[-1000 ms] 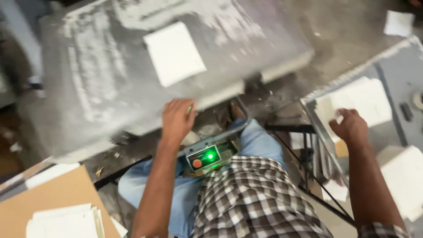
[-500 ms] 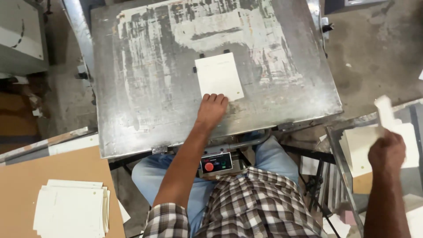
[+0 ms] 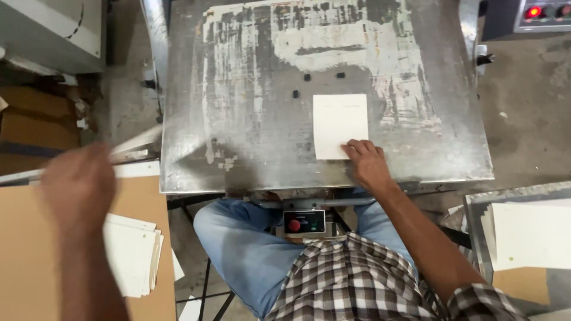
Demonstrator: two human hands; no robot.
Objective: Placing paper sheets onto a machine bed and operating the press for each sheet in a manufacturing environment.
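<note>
Scratched grey steel counter (image 3: 238, 119) carries a white rectangular card (image 3: 339, 125); my right hand (image 3: 367, 163) presses its lower corner, grip flat and open. My left hand (image 3: 77, 187) is blurred above stacked cards (image 3: 134, 252), grip unreadable.

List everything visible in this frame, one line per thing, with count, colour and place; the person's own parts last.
metal plate: one, grey with worn white patches, centre top
white card: one, on the metal plate, right of centre
small black stops: three, on the metal plate above the white card
button box: one, dark with a red button, under the plate's near edge
stack of white sheets: one, on the brown board at left
brown board: one, lower left
white sheets in tray: one pile, lower right
control panel: one, grey with red lights, top right
right hand: fingers on the white card's near edge
left hand: blurred, above the brown board; whether it holds anything is unclear
</note>
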